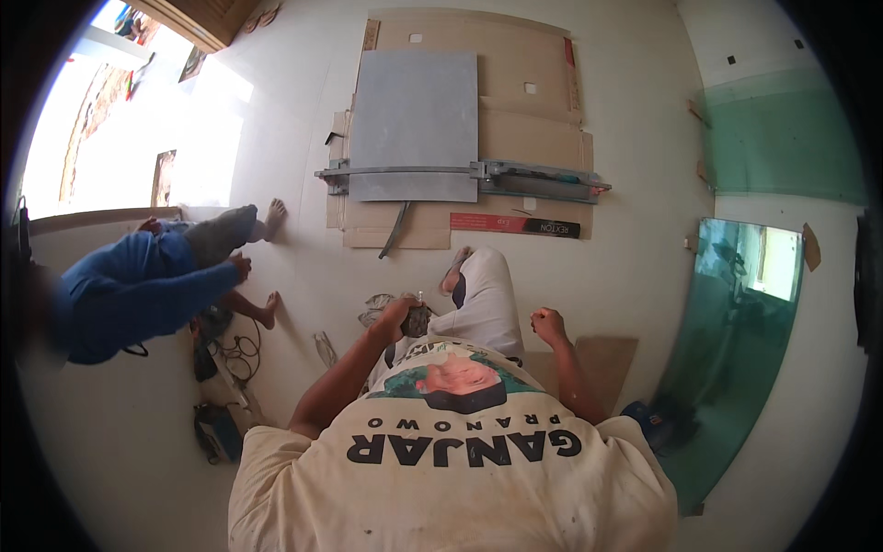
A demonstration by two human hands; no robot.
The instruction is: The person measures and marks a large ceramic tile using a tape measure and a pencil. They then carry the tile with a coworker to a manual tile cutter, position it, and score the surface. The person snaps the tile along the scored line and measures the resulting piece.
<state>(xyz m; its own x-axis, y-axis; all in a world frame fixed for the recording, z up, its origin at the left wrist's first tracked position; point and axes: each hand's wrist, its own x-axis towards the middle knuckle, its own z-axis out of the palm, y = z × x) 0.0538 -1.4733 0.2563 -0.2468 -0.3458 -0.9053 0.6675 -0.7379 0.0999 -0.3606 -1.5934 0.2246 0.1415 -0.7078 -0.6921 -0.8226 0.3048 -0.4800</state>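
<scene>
My left hand (pixel 394 319) is closed at my lap around a small dark grey object (pixel 417 321), whose kind I cannot make out. My right hand (pixel 549 327) is raised beside my right knee with its fingers curled in; whether anything is inside them is hidden. In front of me, a large grey tile (pixel 416 110) lies flat in a manual tile cutter (pixel 533 180), with the cutter's rail crossing its near part. Both hands are apart from the tile and the cutter. The cutter's dark handle (pixel 395 229) points toward me.
Flattened cardboard (pixel 524 74) lies under the cutter, with a red and black strip (pixel 515 224) near it. Green glass panels (pixel 736 368) stand at the right. A co-worker in blue (pixel 138 285) sits at the left, near cables (pixel 241 357) and a boxy machine (pixel 217 432).
</scene>
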